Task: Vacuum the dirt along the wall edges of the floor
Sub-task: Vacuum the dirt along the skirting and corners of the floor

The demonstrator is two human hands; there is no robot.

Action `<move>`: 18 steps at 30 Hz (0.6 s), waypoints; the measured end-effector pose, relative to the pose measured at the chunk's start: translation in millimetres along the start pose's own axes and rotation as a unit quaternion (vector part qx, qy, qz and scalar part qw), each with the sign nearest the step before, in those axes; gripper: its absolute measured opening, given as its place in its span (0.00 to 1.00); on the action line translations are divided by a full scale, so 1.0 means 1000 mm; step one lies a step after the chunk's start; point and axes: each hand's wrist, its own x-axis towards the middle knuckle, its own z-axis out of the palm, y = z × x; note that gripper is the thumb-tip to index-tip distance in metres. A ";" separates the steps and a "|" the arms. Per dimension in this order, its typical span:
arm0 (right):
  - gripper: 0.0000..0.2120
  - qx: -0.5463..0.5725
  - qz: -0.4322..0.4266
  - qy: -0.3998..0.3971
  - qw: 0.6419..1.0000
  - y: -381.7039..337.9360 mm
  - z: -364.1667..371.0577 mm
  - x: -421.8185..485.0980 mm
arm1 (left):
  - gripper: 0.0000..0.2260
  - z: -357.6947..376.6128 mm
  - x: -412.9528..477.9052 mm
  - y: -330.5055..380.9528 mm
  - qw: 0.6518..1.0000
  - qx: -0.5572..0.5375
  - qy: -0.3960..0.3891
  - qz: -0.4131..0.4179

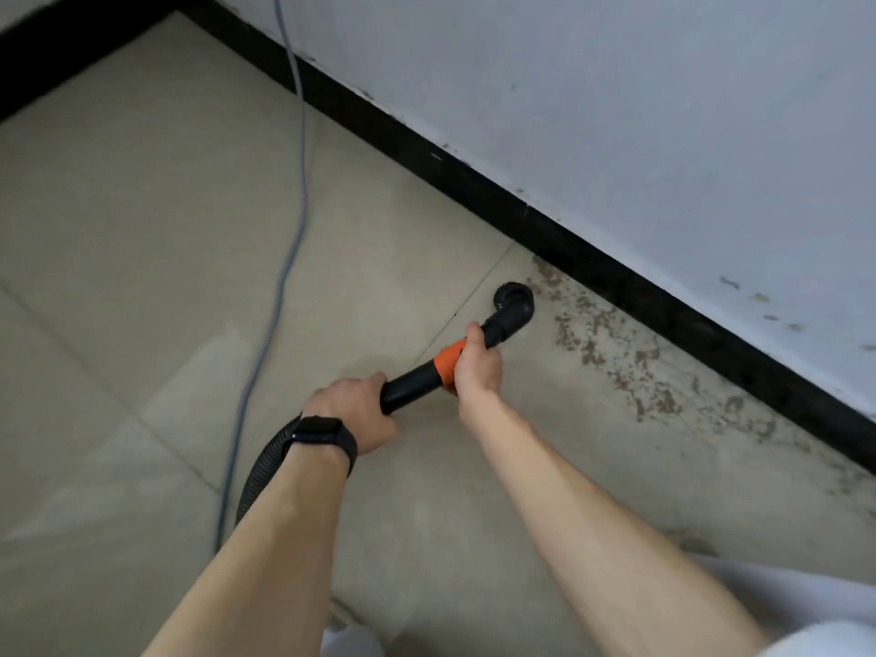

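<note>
A black vacuum wand point(411, 379) with an orange band runs from the centre toward the wall. Its round brush nozzle point(513, 298) rests on the beige tile floor, at the left end of a band of brown dirt point(616, 353) that lies along the black baseboard point(592, 263). My right hand point(476, 365) grips the wand at the orange band, just behind the nozzle's elbow. My left hand point(355, 410), with a black watch on its wrist, grips the wand's rear end, where the ribbed black hose point(263, 471) starts.
A grey cable point(284, 277) hangs down the white wall point(616, 111) and trails over the floor to the left of my arms. A second baseboard point(71, 54) meets the first at the far corner, top left. White clothing shows at the bottom right.
</note>
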 end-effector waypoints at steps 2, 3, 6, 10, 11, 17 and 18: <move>0.23 -0.013 0.008 -0.009 1.000 0.005 -0.001 -0.011 | 0.09 -0.006 -0.008 -0.006 0.999 -0.010 -0.029 -0.019; 0.22 -0.013 0.017 -0.015 1.000 0.012 -0.004 -0.018 | 0.08 -0.008 -0.012 -0.011 0.998 -0.013 -0.052 -0.026; 0.23 -0.013 0.050 -0.028 0.998 0.047 -0.004 -0.052 | 0.09 -0.013 -0.022 -0.028 0.987 0.034 -0.147 -0.050; 0.34 0.050 0.087 -0.047 0.994 0.092 0.007 -0.084 | 0.12 -0.002 -0.028 -0.045 0.964 0.131 -0.219 -0.068; 0.34 0.055 0.091 -0.044 0.993 0.097 0.007 -0.086 | 0.12 0.002 -0.029 -0.047 0.962 0.143 -0.221 -0.068; 0.26 0.076 0.113 0.009 0.991 0.100 -0.026 -0.073 | 0.11 0.018 -0.032 -0.023 0.976 0.137 -0.171 -0.011; 0.23 0.081 0.119 0.014 0.989 0.101 -0.034 -0.070 | 0.11 0.020 -0.032 -0.016 0.974 0.147 -0.170 0.001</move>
